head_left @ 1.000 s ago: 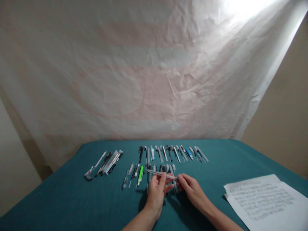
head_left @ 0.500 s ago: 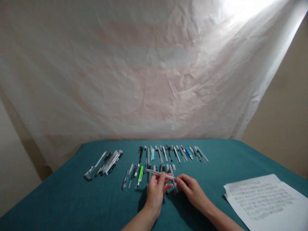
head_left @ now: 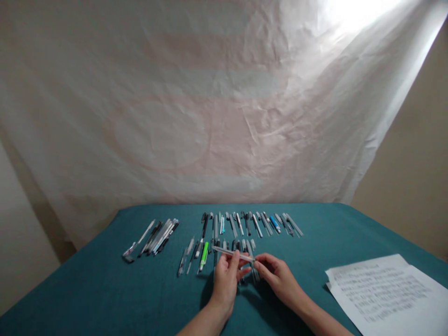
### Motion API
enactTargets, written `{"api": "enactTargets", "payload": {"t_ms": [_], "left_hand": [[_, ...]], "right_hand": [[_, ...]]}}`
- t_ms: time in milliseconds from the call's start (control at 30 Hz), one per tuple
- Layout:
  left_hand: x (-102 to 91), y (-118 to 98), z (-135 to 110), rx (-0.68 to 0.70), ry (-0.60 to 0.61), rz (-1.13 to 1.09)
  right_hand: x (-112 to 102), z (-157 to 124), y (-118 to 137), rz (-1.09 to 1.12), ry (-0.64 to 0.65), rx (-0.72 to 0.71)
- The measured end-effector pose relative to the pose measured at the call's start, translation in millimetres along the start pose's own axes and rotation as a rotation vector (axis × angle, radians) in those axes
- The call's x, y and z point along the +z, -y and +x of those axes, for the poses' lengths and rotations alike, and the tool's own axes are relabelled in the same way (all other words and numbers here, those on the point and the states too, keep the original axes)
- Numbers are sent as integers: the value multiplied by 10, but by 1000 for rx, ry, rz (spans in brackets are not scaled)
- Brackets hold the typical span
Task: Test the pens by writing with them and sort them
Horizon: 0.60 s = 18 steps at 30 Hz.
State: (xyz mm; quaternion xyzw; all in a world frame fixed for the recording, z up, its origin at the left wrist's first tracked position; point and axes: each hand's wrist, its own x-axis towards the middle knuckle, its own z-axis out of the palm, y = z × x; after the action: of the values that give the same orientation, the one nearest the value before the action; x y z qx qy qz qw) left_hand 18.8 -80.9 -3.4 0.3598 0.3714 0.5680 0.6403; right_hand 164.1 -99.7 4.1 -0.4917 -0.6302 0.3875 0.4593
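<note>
Green cloth (head_left: 105, 298), rows of pens, one pale pen (head_left: 224, 250) in two hands

The pale pen is above the desk (head_left: 315, 233), in front of the nearer row of pens (head_left: 191, 261). It lies almost level, its left end slightly higher. The left hand (head_left: 227, 275) grips it partway along, thumb on the near side and fingers behind. The right hand (head_left: 276, 273) has thumb and forefinger pinched on its right end; the exact contact is too small to make out.

A bright green pen (head_left: 204, 256) stands out in the nearer row, left of the left hand; part of that row is hidden behind the hands. The farther row of pens (head_left: 256, 225) runs behind it, with a blue pen (head_left: 275, 224) towards its right. Well to the left, a bundle of pens (head_left: 164, 237) lies slanted, black and white ones side by side.

Sheets of paper (head_left: 388, 294) covered in lines of writing overlap at the right, well apart from the pens; the writing is too blurred to read. A pale, wrinkled sheet (head_left: 210, 116) hangs behind the desk, brightest at upper right.
</note>
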Motion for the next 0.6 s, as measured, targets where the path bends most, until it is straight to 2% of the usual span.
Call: {"api": "enactTargets", "payload": {"t_ms": [333, 600], "left_hand": [[-16, 29, 18, 10, -8, 5], [-3, 7, 8, 8, 2, -3]], "right_hand": [[18, -4, -19, -63, -72, -28], [17, -8, -48, -120, -49, -25]]}}
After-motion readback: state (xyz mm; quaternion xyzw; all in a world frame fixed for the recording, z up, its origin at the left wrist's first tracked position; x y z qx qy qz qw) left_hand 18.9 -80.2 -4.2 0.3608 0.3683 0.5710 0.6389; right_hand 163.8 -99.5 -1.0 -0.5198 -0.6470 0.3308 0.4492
